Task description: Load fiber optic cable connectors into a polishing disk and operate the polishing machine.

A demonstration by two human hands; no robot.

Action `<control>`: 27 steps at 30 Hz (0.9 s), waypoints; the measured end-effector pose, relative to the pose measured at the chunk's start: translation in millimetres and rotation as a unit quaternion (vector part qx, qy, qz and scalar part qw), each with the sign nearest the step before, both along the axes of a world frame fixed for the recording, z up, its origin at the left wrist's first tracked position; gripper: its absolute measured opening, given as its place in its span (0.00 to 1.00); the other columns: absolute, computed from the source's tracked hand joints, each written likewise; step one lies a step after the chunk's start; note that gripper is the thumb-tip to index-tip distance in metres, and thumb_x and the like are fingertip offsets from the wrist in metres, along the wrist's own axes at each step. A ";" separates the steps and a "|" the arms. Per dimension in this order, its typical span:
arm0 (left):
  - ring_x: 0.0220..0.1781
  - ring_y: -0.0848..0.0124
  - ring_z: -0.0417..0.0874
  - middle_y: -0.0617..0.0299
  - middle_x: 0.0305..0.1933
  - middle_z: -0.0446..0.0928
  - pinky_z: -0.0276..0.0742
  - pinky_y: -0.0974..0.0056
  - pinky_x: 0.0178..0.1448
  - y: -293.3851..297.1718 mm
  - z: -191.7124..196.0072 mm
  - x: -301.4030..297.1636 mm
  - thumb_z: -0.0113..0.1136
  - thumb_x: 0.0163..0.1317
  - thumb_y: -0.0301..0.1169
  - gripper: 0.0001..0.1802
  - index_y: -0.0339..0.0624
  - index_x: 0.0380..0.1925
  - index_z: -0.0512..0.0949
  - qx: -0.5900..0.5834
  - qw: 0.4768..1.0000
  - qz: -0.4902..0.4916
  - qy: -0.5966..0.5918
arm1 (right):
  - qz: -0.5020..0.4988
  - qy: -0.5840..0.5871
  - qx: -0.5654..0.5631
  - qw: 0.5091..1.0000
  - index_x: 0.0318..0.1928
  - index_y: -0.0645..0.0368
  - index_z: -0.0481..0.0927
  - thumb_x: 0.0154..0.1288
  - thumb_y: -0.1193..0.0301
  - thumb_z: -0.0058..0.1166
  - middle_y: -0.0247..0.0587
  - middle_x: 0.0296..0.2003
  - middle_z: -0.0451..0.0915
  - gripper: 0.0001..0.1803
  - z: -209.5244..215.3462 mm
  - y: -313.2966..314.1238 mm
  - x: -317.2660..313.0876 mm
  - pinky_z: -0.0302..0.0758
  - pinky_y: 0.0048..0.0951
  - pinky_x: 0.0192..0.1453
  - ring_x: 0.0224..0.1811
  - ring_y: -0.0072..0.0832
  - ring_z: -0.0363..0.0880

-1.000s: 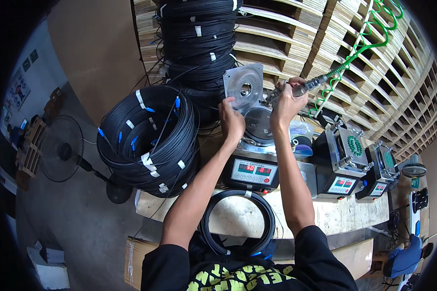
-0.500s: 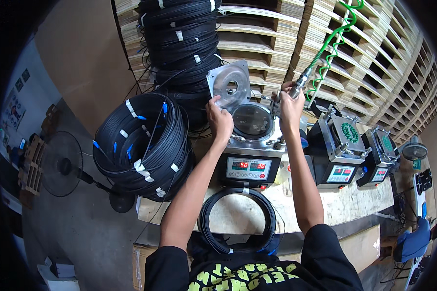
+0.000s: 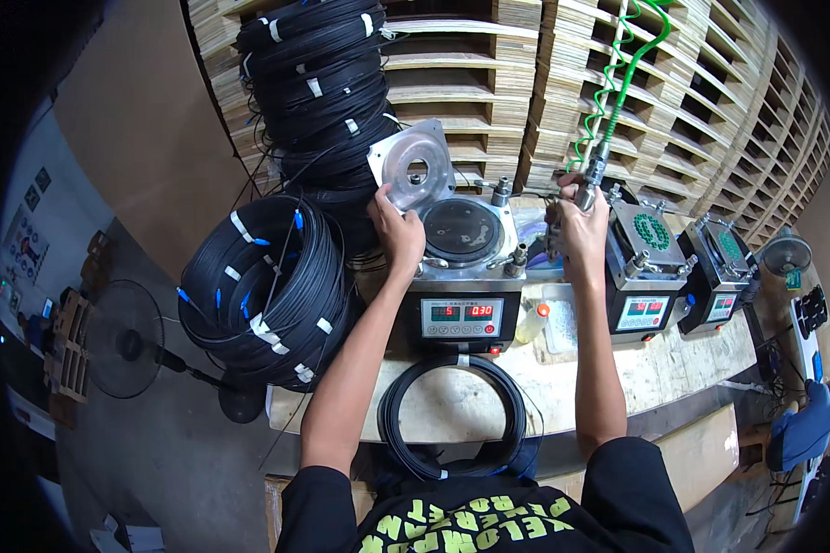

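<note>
My left hand point(image 3: 397, 232) is closed on the lower edge of a square metal plate point(image 3: 398, 177) with a round hole, keeping it tilted up at the back left of a bench machine point(image 3: 417, 309). On that machine's top lies a dark round disc point(image 3: 461, 230), uncovered, with pale specks on it. To the right of the machine, my right hand point(image 3: 581, 230) is wrapped round a metal air blow gun point(image 3: 592, 177). A green coiled air hose point(image 3: 622, 92) runs up from the gun. My fingers partly hide the gun's body.
A loose black cable coil point(image 3: 389, 405) rests at the bench's front edge. Big cable coils point(image 3: 277, 341) stand left, with a tall coil stack point(image 3: 318, 120) behind. Two similar machines point(image 3: 638, 311) point(image 3: 713, 309) sit right. Wooden pallets point(image 3: 470, 83) rise behind; a floor fan point(image 3: 124, 341) stands far left.
My right hand has moved the air blow gun rightward, away from the dark disc. The metal plate stays tilted in my left hand. The numbers on the machine's display have changed.
</note>
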State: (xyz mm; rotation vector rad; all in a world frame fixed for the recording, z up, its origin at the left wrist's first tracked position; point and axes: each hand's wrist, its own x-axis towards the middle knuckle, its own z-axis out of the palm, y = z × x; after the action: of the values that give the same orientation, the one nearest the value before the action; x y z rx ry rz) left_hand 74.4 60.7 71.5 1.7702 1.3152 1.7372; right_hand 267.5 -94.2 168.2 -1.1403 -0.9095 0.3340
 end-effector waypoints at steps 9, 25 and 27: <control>0.59 0.53 0.74 0.52 0.55 0.72 0.71 0.50 0.62 -69.2 55.0 -9.5 0.65 0.53 0.23 0.18 0.40 0.45 0.77 0.094 0.929 -0.110 0.340 | 0.015 0.076 0.072 0.994 0.45 0.65 0.71 0.63 0.82 0.46 0.40 0.35 0.76 0.10 -26.9 1.8 24.2 0.82 0.28 0.40 0.34 0.29 0.85; 0.41 0.45 0.86 0.47 0.50 0.78 0.82 0.46 0.46 -25.5 97.7 8.8 0.69 0.52 0.31 0.39 0.36 0.64 0.65 0.124 0.603 -0.371 0.695 | 0.094 0.159 0.051 0.981 0.46 0.67 0.73 0.62 0.81 0.46 0.41 0.36 0.76 0.11 -31.6 -20.9 4.5 0.80 0.27 0.37 0.33 0.28 0.82; 0.40 0.46 0.86 0.46 0.50 0.78 0.83 0.46 0.45 -30.0 95.3 4.6 0.67 0.54 0.30 0.37 0.39 0.64 0.65 0.126 0.614 -0.362 0.690 | 0.098 0.164 0.050 0.980 0.46 0.67 0.73 0.62 0.81 0.46 0.41 0.36 0.76 0.12 -31.1 -20.8 5.6 0.80 0.27 0.37 0.33 0.28 0.82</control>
State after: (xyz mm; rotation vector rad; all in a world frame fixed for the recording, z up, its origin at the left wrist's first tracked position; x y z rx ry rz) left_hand 79.0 30.7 166.8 3.2698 0.3185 -0.1864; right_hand 273.2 -115.1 137.1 -0.8733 -0.7382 0.6118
